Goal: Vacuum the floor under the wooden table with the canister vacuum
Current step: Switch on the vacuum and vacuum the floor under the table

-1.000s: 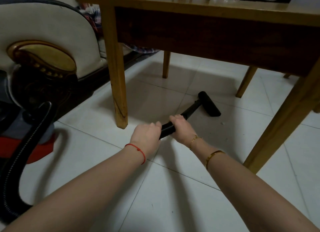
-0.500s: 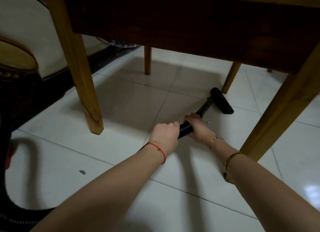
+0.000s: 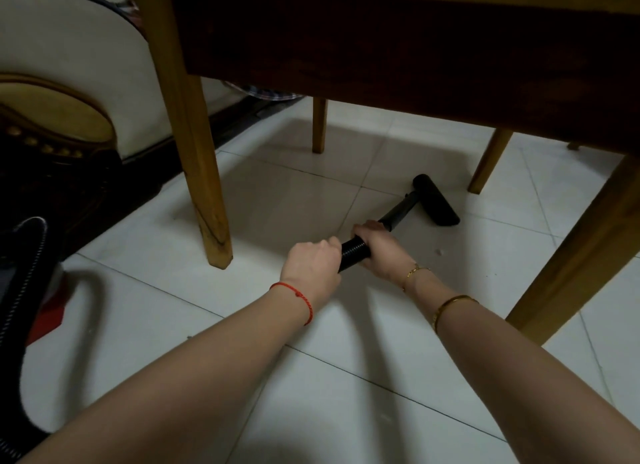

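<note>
Both hands grip the black vacuum hose (image 3: 354,254) low over the white tile floor (image 3: 284,200). My left hand (image 3: 313,268) holds the ribbed part; my right hand (image 3: 382,247) is closed where the hose meets the rigid wand (image 3: 398,212). The black floor head (image 3: 435,200) lies flat on the tiles under the wooden table (image 3: 381,51), near its far right leg (image 3: 490,160). The red canister body (image 3: 52,307) shows at the left edge, with the hose looping (image 3: 26,280) from it.
The table's near left leg (image 3: 197,158) and near right leg (image 3: 581,255) flank my arms; a far left leg (image 3: 319,124) stands behind. A cream upholstered sofa with a dark carved base (image 3: 62,117) sits at the left. A small speck (image 3: 439,251) lies on the tiles.
The view has dropped lower under the table since one second ago. The floor head has slid further under the table toward the far right leg. Both hands kept their grip.
</note>
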Demonstrator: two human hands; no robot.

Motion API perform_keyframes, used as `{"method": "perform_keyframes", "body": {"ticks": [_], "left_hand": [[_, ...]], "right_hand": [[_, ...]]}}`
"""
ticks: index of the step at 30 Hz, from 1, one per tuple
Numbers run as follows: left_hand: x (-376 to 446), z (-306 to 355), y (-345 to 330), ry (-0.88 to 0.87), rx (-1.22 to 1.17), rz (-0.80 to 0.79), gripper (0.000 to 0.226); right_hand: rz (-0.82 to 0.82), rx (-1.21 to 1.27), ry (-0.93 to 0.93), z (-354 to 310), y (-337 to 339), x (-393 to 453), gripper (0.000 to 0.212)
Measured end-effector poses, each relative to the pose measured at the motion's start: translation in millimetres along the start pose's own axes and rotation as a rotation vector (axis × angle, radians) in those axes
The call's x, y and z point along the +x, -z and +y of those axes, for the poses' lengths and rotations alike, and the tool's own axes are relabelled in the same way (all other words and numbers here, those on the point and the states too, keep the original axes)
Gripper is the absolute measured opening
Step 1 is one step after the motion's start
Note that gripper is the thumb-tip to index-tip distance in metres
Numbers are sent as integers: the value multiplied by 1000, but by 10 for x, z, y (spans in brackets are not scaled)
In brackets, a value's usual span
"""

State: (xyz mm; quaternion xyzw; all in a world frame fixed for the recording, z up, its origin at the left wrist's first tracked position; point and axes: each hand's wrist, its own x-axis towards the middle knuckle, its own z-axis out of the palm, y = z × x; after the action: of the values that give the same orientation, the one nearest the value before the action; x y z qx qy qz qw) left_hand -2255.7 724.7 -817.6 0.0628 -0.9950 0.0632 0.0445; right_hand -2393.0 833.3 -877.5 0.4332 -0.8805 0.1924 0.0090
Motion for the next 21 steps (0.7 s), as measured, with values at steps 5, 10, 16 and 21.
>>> {"method": "perform_keyframes", "body": {"ticks": [5, 10, 16, 21], "left_hand": [[-266, -318, 78, 58, -3, 1, 23], [-578, -626, 154, 116, 16, -3, 24], [-1000, -903, 230, 172, 33, -29, 27], [-1342, -1054, 294, 204, 40, -47, 30]], "right_hand": [[-36, 41, 77, -447, -60, 154, 23], [-72, 61, 150, -911, -123, 237, 13], [-105, 67, 250, -1413, -221, 243, 11], [-116, 72, 270, -1779, -252, 118, 14]]}}
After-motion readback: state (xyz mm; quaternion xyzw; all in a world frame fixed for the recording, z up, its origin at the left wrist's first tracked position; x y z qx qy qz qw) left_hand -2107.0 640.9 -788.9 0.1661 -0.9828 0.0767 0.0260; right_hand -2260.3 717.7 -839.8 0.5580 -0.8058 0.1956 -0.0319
